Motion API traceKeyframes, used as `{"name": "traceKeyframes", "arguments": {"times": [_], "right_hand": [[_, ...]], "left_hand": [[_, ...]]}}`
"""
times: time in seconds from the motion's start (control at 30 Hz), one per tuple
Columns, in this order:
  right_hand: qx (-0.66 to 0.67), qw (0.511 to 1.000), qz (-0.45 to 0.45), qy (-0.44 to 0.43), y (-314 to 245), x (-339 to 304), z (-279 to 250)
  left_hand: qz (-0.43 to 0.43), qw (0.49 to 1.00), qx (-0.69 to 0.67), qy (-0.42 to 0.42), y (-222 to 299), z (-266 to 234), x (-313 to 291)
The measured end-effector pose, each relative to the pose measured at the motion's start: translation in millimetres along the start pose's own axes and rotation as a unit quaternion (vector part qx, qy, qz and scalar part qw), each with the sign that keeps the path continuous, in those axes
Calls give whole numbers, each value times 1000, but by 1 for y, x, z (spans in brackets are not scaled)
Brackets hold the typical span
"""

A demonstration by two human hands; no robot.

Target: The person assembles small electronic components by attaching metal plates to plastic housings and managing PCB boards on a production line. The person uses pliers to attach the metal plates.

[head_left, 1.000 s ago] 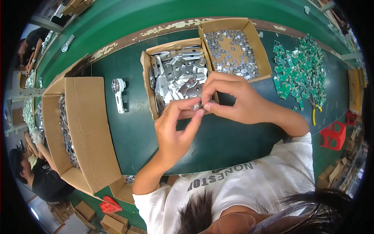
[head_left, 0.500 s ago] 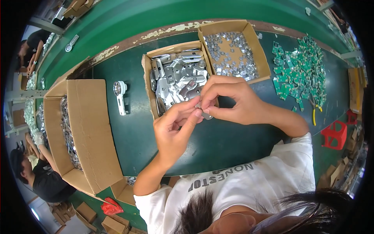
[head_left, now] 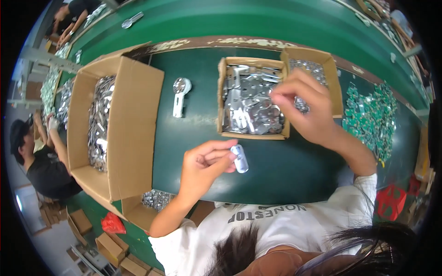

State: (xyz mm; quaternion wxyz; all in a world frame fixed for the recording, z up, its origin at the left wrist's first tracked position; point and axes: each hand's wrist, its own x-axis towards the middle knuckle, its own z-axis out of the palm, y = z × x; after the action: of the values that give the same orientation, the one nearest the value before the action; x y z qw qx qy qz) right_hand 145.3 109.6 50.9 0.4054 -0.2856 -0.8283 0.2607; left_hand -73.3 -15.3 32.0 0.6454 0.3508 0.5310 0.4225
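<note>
My left hand (head_left: 205, 163) pinches a small shiny metal plate (head_left: 240, 159), oblong with rounded ends, above the green tabletop. My right hand (head_left: 306, 103) is raised over the right side of a cardboard box (head_left: 253, 136) of silvery stamped metal parts (head_left: 251, 99). Its thumb and fingertips are drawn together; whatever is between them is too small to make out. Behind that hand stands a second cardboard box (head_left: 335, 76) with small metal pieces (head_left: 306, 66), partly hidden by the hand.
Green circuit boards (head_left: 370, 115) lie heaped at the right. A white handheld device with a round head (head_left: 179, 96) rests on the table (head_left: 198, 60). A tall cardboard box (head_left: 136, 129) of metal parts stands left. Co-workers (head_left: 43, 156) sit beyond it. A red stool (head_left: 390, 202) is at right.
My hands have parted: the right moved right over the boxes, the left stayed low with the plate, which now shows more fully. The view has shifted, so the table things appear farther right.
</note>
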Motion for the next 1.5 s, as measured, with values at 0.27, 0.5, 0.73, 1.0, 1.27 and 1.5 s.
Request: {"name": "traceKeyframes", "arguments": {"times": [0.27, 0.5, 0.73, 1.0, 1.27, 1.5], "right_hand": [[-172, 902, -180, -352, 41, 129, 141], [88, 915, -130, -372, 41, 142, 102], [192, 913, 1, -360, -14, 46, 25], [229, 904, -27, -360, 4, 8, 26], [225, 928, 18, -296, 6, -6, 29], [171, 947, -22, -272, 5, -8, 31]], "left_hand": [[52, 979, -66, 183, -56, -43, -33], [72, 971, -38, 224, -43, -58, -31], [44, 998, -37, 22, -13, -36, -1], [-7, 992, -46, -115, -19, 5, 16], [-15, 989, -101, -109, -32, 18, 13], [-4, 982, -172, -74, -32, 21, 9]]}}
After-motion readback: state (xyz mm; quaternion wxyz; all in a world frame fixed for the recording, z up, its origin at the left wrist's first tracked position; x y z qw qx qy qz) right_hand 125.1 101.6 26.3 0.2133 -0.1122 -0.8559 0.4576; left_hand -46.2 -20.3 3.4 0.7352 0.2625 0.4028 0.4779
